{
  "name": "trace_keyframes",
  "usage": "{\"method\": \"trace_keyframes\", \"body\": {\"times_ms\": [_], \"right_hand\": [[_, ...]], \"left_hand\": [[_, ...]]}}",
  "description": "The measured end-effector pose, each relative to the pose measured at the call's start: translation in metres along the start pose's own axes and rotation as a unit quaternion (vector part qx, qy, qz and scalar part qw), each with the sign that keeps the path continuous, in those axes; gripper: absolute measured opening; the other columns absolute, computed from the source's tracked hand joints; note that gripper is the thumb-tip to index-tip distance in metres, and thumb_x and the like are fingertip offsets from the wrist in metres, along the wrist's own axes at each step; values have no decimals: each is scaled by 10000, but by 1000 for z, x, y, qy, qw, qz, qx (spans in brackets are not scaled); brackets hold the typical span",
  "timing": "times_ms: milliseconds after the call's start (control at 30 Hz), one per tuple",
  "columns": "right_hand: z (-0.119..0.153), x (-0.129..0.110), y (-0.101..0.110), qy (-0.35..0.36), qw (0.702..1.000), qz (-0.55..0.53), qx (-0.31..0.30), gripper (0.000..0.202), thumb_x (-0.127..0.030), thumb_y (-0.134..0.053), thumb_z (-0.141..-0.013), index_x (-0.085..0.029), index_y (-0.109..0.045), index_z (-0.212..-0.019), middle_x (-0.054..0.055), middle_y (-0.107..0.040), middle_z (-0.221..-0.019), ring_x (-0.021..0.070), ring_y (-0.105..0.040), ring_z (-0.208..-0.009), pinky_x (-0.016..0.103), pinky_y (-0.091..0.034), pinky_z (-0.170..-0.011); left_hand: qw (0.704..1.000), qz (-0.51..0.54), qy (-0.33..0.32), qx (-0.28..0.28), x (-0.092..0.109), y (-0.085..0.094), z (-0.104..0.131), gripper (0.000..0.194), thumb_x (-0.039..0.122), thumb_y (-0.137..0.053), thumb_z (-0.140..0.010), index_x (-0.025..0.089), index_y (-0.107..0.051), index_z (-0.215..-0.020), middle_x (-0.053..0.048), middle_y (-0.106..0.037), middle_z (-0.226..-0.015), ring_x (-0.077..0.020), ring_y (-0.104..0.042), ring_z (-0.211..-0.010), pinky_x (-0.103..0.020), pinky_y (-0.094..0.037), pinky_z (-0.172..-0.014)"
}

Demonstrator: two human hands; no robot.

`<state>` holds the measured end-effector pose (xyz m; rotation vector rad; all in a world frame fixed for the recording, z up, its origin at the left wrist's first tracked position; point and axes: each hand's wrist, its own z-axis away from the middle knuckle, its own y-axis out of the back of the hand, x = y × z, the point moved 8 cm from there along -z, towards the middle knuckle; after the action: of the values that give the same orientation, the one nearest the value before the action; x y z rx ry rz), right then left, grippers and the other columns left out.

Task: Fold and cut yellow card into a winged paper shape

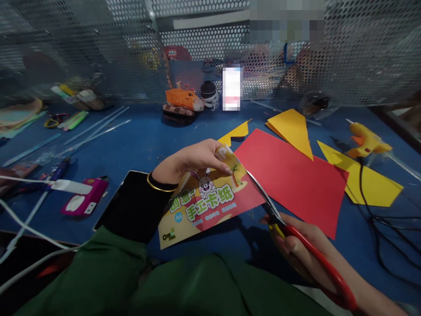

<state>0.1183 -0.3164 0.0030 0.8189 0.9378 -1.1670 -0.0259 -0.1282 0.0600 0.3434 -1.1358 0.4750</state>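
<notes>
A printed card sheet (210, 197) with a cartoon rabbit and Chinese lettering is pinched near its top edge by my left hand (194, 160), which wears a gold bangle. My right hand (305, 250) is closed round the red and yellow handles of the scissors (329, 274). Their blades point up and left, and the tip meets the right edge of the printed sheet. Behind the scissors a red paper sheet (292, 180) lies flat on the blue table (144, 140).
Yellow paper pieces (292, 127) lie around the red sheet. A yellow glue gun (368, 138) with a black cable is at right. An orange pouch (182, 98) and a lit phone (232, 87) are at the back. A black tablet (121, 202) and magenta box (86, 196) are left.
</notes>
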Motion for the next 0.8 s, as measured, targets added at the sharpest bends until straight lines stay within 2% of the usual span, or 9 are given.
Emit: {"method": "trace_keyframes", "body": {"times_ms": [133,333,467,633,800], "right_hand": [[-1,0,-1,-5,1000,18,-11,676,-782,-542,-811,-194,-575,-1143,-57,-339,-640,92,-290,-535,241,-238,-463],[2,-9,-11,-7,999,-13,-49,666,-803,-512,-807,-232,-542,-1148,-16,-458,-746,72,-289,-505,215,-208,-398],[3,-10,-11,-7,999,-19,-49,618,-789,-502,-825,-236,-538,-1098,-26,-429,-728,76,-316,-526,197,-233,-411],[4,-6,-10,-23,996,1,-86,561,-775,-464,-854,-232,-500,-991,-36,-395,-708,72,-303,-515,192,-222,-398],[5,-1,-8,-37,996,-29,-82,647,-801,-484,-825,-228,-501,-1123,-47,-396,-694,58,-279,-480,202,-169,-394]], "left_hand": [[1000,2,2,-5,-2,0,0,116,155,-836,-668,120,-731,-702,10,-618,-523,-74,-528,-397,-162,-382,-380],[1000,-3,4,8,-6,4,-1,158,197,-865,-646,126,-744,-720,-2,-634,-559,-73,-532,-430,-161,-353,-379],[1000,-1,0,-1,-8,4,-2,200,215,-867,-637,120,-753,-771,-16,-655,-593,-90,-562,-475,-175,-391,-427],[1000,3,-6,7,-8,4,-3,189,188,-859,-634,116,-745,-766,-12,-659,-606,-85,-565,-482,-167,-395,-433],[1000,19,-2,1,-7,1,-4,165,154,-860,-623,114,-728,-715,4,-643,-572,-71,-550,-460,-158,-408,-435]]}}
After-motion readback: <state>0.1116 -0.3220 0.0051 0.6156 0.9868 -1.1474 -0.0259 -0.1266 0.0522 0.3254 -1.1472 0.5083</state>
